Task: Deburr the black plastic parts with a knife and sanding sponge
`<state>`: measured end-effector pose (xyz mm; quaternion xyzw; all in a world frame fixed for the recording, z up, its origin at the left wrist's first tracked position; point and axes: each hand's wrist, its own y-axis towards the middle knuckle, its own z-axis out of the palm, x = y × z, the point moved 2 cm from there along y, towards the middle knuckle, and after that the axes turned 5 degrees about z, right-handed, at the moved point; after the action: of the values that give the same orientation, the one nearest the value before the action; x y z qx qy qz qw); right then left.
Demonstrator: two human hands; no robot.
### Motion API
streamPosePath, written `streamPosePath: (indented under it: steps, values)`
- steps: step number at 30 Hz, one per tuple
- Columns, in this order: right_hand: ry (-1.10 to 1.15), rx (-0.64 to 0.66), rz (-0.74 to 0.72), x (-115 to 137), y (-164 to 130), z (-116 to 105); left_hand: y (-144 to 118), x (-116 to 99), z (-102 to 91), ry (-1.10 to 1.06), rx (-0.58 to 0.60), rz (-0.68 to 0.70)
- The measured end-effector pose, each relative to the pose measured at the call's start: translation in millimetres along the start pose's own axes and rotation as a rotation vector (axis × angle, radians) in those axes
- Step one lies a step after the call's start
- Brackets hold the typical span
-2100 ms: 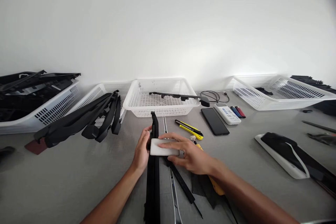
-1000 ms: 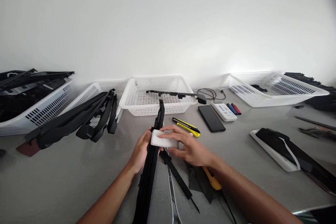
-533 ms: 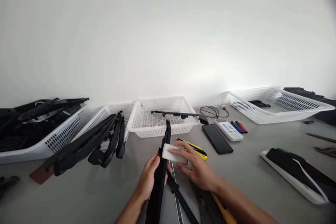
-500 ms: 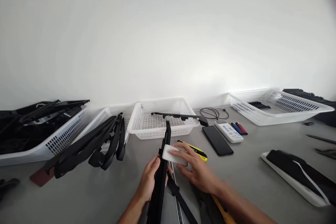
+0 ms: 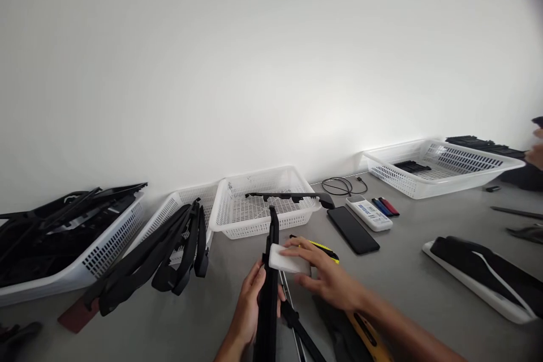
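My left hand [image 5: 251,306] grips a long black plastic strip [image 5: 268,294] that runs from the lower edge up toward the middle white basket [image 5: 229,220]. My right hand [image 5: 328,280] presses a white rectangular block [image 5: 286,261] against the strip near its far end. A yellow utility knife [image 5: 328,250] lies just behind my right fingers, partly hidden. Under my right forearm sit a thin black strip [image 5: 303,334], a dark cloth and an orange-handled tool [image 5: 368,336].
White baskets line the wall: a far-left basket [image 5: 108,249] full of black parts, another basket [image 5: 165,220] with black strips [image 5: 148,257] spilling out, a right basket [image 5: 428,181]. A phone [image 5: 353,229], remote [image 5: 370,214], cable [image 5: 341,185] and white tray [image 5: 462,271] lie on the grey table. Another person's hand [image 5: 535,153] shows at the right edge.
The camera has tilted upward, so everything sits lower in view. The white block has slid along the strip toward its far end. Another person's hand appeared at the right edge.
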<state>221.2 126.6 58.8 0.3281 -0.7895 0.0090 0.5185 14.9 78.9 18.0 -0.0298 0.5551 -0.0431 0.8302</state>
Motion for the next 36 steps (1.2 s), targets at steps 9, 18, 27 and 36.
streamPosePath:
  steps: [9, 18, 27, 36]
  values:
    - [0.016, -0.118, 0.04, -18.7, 7.2, -20.4, 1.6, 6.2, -8.2, 0.146, 0.082, 0.0]
    - [0.336, -0.185, 0.251, -17.7, 10.8, -22.8, 1.7, 6.1, -8.5, 0.205, 0.119, -0.028]
    - [0.496, -0.17, 0.421, -25.4, 15.2, -24.2, 0.1, 5.1, -6.6, 0.208, 0.159, -0.049]
    - [0.473, -0.151, 0.402, -25.2, 15.4, -28.5, -2.8, 1.7, -3.8, 0.215, 0.138, -0.061]
